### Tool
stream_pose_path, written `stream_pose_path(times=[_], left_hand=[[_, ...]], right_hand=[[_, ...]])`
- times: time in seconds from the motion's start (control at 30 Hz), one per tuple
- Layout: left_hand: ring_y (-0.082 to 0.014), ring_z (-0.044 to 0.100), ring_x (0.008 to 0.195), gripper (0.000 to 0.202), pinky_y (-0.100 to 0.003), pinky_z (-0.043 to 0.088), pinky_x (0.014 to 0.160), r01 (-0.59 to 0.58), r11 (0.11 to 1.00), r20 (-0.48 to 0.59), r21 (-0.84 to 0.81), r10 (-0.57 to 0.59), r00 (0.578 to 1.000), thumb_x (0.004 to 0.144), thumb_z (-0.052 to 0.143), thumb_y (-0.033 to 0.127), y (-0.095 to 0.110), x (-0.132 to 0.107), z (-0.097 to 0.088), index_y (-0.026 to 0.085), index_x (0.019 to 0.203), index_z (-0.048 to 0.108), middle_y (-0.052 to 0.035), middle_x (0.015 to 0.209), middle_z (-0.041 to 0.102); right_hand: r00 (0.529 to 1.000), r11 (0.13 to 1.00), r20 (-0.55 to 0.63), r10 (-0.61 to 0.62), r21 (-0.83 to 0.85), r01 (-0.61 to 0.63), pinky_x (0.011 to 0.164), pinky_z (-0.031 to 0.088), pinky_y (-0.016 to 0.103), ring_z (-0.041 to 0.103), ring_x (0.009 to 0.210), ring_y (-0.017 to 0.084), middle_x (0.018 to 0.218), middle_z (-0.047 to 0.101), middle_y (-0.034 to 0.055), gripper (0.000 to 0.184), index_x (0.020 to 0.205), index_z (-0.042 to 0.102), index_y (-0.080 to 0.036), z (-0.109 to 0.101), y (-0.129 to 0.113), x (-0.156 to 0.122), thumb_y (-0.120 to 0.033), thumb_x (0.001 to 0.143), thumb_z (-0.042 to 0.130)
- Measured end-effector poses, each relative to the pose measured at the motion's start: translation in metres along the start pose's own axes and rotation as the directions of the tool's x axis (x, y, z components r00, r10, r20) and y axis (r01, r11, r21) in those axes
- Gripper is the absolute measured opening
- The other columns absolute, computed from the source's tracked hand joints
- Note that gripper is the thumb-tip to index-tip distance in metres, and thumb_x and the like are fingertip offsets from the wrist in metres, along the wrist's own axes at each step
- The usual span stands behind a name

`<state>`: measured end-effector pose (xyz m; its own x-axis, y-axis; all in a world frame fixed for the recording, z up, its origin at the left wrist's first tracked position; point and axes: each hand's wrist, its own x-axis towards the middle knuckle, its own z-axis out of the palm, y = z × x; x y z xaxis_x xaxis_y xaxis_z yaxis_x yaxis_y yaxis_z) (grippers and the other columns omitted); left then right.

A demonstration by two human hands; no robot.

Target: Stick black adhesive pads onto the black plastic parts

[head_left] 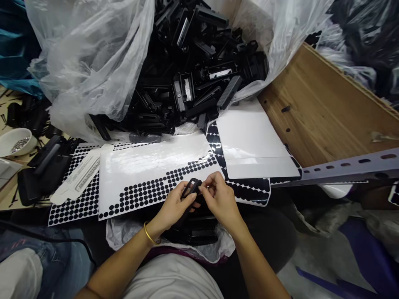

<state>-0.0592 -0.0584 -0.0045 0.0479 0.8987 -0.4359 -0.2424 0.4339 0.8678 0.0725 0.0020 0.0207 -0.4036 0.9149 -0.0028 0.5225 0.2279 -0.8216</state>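
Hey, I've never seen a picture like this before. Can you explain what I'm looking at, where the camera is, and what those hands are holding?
There is no machine here. The picture comes from a camera worn on a person's head, looking down at their own two bare hands. The left hand, with a gold bangle on its wrist, and the right hand both pinch a small black plastic part.

Under the hands lie white sheets, partly covered with rows of round black dots. Behind them, a clear plastic bag spills a heap of black plastic parts. A white bowl sits at the far left. A wooden board and a slotted metal rail are on the right.
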Motion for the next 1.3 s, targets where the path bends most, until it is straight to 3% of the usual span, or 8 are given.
stream_pose_path(times=[0.33,0.57,0.63,0.7,0.77,0.87,1.03,1.3], left_hand=[[-0.0119,0.065,0.070,0.020,-0.025,0.053,0.062,-0.029,0.999,0.021,0.041,0.029,0.999,0.082,0.054,0.035,0.002,0.001,-0.010,0.020,0.094,0.047,0.0008,0.088,0.055],[-0.0175,0.066,0.081,0.024,-0.029,0.051,0.073,-0.033,0.970,0.415,0.240,-0.071,0.907,0.079,0.058,0.036,0.022,-0.013,-0.037,0.019,0.097,0.058,-0.0055,0.092,0.066],[-0.0206,0.063,0.091,0.024,-0.034,0.049,0.082,-0.144,0.924,0.365,0.355,0.005,0.931,0.079,0.058,0.036,0.034,-0.008,-0.048,0.019,0.096,0.062,-0.0068,0.094,0.067],[-0.0235,0.061,0.096,0.024,-0.039,0.048,0.085,-0.193,0.859,0.079,0.473,0.178,0.981,0.083,0.052,0.036,0.050,0.007,-0.062,0.019,0.097,0.063,-0.0088,0.098,0.066],[-0.0269,0.057,0.104,0.026,-0.046,0.044,0.090,-0.189,0.721,-0.280,0.667,0.477,0.833,0.083,0.051,0.028,0.068,0.032,-0.079,0.019,0.105,0.060,-0.0112,0.105,0.064],[-0.0332,0.024,0.135,0.050,-0.054,0.019,0.107,-0.022,0.391,-0.308,0.920,0.758,0.574,0.075,0.056,0.013,0.095,0.074,-0.107,0.016,0.123,0.047,-0.0166,0.141,0.037],[-0.0360,0.032,0.127,0.048,-0.052,0.025,0.103,0.157,0.146,-0.214,0.977,0.732,0.647,0.070,0.053,0.005,0.119,0.106,-0.130,0.014,0.118,0.052,-0.0182,0.138,0.040],[-0.0263,0.055,0.083,0.016,-0.050,0.030,0.094,0.000,0.038,-0.027,0.999,0.698,0.716,0.082,0.048,0.018,0.084,0.066,-0.104,0.019,0.077,0.063,-0.0083,0.077,0.062]], right_hand=[[0.921,0.891,-0.176,-0.347,-0.368,0.265,0.070,0.042,0.034,0.053,0.080,0.020,0.084,0.059,0.0052,0.010,0.093,0.048,-0.021,0.022,0.004,-0.011,-0.016,0.087,0.043],[0.888,0.963,-0.384,-0.254,-0.186,0.195,0.078,0.042,0.037,0.052,0.098,0.022,0.113,0.054,0.0088,0.033,0.112,0.045,-0.024,-0.004,0.019,-0.004,-0.032,0.083,0.057],[0.912,0.986,-0.378,-0.157,-0.110,0.124,0.075,0.043,0.035,0.053,0.086,0.020,0.104,0.056,0.0068,0.026,0.106,0.049,-0.023,-0.009,0.022,-0.005,-0.032,0.083,0.057],[0.937,0.994,-0.332,-0.108,-0.061,0.092,0.073,0.044,0.034,0.053,0.078,0.018,0.093,0.058,0.0044,0.017,0.098,0.052,-0.023,-0.009,0.022,-0.008,-0.031,0.083,0.054],[0.958,0.995,-0.271,-0.095,-0.026,0.091,0.070,0.044,0.032,0.053,0.073,0.017,0.084,0.058,0.0027,0.009,0.090,0.054,-0.023,-0.005,0.020,-0.010,-0.030,0.084,0.052],[0.972,0.993,-0.202,-0.116,0.003,0.119,0.068,0.044,0.031,0.053,0.071,0.016,0.078,0.057,0.0016,0.008,0.082,0.053,-0.022,0.003,0.014,-0.012,-0.028,0.085,0.049],[0.980,0.984,-0.086,-0.179,-0.012,0.179,0.067,0.045,0.030,0.054,0.072,0.017,0.076,0.057,0.0018,0.009,0.081,0.052,-0.022,0.017,0.005,-0.009,-0.024,0.087,0.046],[0.973,0.953,0.009,-0.231,-0.199,0.228,0.071,0.045,0.034,0.055,0.079,0.021,0.080,0.060,0.0062,0.012,0.087,0.053,-0.020,0.050,0.016,0.007,-0.018,0.087,0.041]])
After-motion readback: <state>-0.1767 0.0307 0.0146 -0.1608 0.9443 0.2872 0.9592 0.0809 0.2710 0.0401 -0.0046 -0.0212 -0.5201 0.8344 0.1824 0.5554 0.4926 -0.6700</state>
